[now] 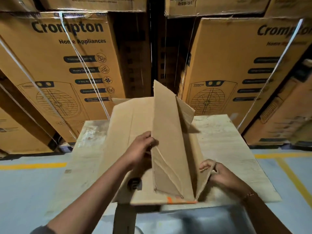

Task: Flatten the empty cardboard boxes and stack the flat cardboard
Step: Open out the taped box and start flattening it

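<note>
A plain brown cardboard box [170, 132] lies partly collapsed on a pale worn table [228, 149] in the middle of the head view. One long panel stands up on edge along the middle, with flaps spread to the left and right. My left hand [141, 149] grips the near left edge of the raised panel. My right hand [217, 173] pinches the right flap near its front corner. An orange mark [179, 200] shows on the box's near edge. What lies under the box is hidden.
Tall printed appliance cartons [67, 65] [236, 65], strapped with white bands, stand stacked behind the table with a dark gap between them. The grey floor [25, 191] has yellow lines on both sides. A dark metal surface [202, 220] sits just below the table's near edge.
</note>
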